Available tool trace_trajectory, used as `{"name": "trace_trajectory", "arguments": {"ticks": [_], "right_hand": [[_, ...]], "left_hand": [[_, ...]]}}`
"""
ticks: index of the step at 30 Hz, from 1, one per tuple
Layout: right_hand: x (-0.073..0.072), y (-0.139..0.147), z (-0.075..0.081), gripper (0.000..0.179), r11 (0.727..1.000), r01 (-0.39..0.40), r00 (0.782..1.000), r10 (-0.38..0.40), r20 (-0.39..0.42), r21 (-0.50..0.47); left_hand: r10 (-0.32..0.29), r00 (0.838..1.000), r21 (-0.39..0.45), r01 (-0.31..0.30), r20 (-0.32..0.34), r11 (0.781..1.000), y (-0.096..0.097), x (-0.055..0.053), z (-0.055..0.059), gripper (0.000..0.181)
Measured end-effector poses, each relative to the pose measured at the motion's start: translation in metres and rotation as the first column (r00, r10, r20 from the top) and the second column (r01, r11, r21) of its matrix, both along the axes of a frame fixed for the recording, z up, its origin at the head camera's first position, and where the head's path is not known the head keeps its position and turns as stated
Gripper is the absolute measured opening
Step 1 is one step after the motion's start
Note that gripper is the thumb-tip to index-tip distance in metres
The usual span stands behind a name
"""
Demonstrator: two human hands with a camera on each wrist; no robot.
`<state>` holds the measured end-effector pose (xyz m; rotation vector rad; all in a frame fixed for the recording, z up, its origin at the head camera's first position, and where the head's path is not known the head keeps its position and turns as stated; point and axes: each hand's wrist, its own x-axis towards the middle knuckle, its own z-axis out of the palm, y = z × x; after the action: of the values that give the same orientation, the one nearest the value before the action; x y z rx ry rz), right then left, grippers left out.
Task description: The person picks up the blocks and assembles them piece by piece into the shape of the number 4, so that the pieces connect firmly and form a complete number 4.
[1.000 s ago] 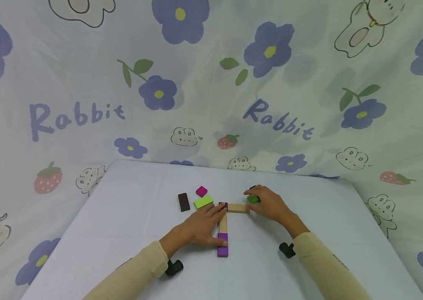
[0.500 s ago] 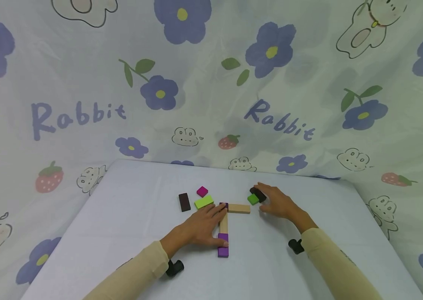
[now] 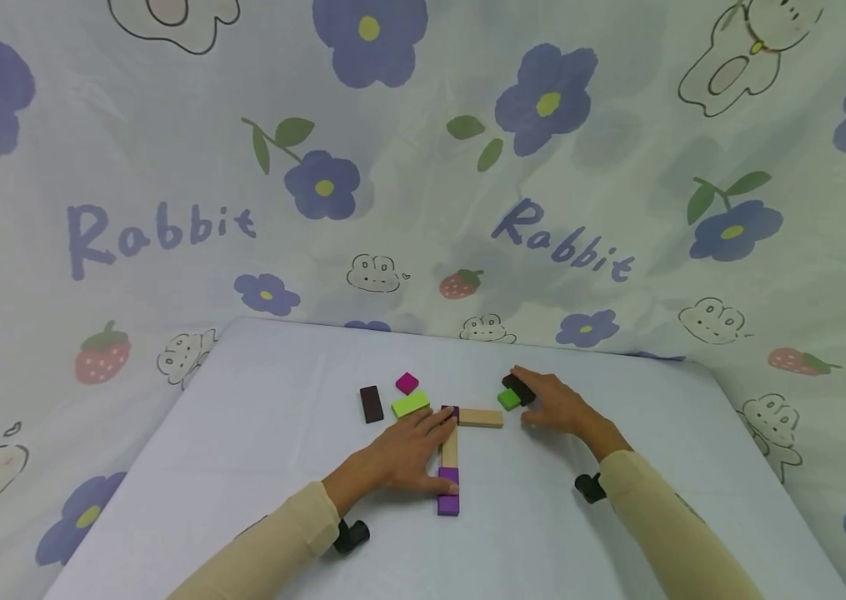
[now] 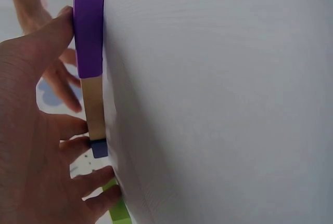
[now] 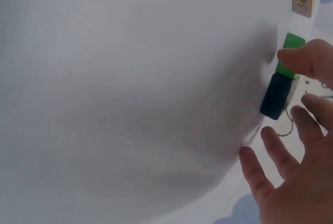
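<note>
A row of blocks runs down the table in the head view: a dark purple block (image 3: pixel 455 412), a plain wooden block (image 3: pixel 449 451) and two purple blocks (image 3: pixel 448 505). My left hand (image 3: pixel 403 454) rests along this row, thumb on the purple part and fingertips at the dark purple end. Another wooden block (image 3: pixel 481 418) extends right from that end. To its right, my right hand (image 3: pixel 559 406) reaches over a black block (image 3: pixel 518 389) that touches a green block (image 3: pixel 509 399). In the right wrist view, the thumb overlaps the green block (image 5: pixel 294 41), with the other fingers spread apart.
Left of the row lie a dark brown block (image 3: pixel 372 404), a lime green block (image 3: pixel 411 404) and a magenta block (image 3: pixel 407 382). A white cloth covers the table (image 3: pixel 265 433). Behind it hangs a printed curtain (image 3: pixel 407 225).
My right hand has moved right, away from the end of the wooden block, and its fingers now lie over the black block. My left hand has stayed on the row.
</note>
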<state>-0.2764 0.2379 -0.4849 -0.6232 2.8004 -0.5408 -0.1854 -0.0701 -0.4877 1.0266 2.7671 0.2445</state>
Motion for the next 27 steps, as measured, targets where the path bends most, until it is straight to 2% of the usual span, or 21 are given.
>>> {"name": "trace_trajectory", "arguments": {"ticks": [5,12,17,22,27], "right_hand": [[-0.0025,-0.0007,-0.0008,0.08,1.0,0.004,1.0,-0.004,0.004,0.014],[-0.0077,-0.0028,-0.0027,0.069,0.999,-0.02,0.998,0.022,-0.053,0.039],[-0.0085,-0.0023,-0.0005,0.062,0.998,-0.013,0.998,0.016,-0.054,0.062],[-0.0095,-0.0003,0.001,0.069,0.996,-0.035,0.999,0.038,-0.038,0.085],[-0.0067,0.0002,0.0023,0.078,0.998,-0.022,1.0,0.02,0.023,0.063]], "left_hand": [[0.002,1.0,0.003,-0.002,0.005,1.0,0.0009,0.0005,0.0005,0.103],[0.006,1.0,0.008,-0.006,0.004,1.0,0.0011,0.0007,0.0004,0.103],[0.006,1.0,0.006,-0.006,0.001,1.0,0.0008,0.0005,-0.0013,0.103],[0.01,1.0,0.003,-0.01,-0.005,1.0,0.0005,0.0006,-0.0024,0.103],[0.013,1.0,-0.002,-0.013,-0.006,1.0,0.0002,0.0005,-0.0043,0.104]]}}
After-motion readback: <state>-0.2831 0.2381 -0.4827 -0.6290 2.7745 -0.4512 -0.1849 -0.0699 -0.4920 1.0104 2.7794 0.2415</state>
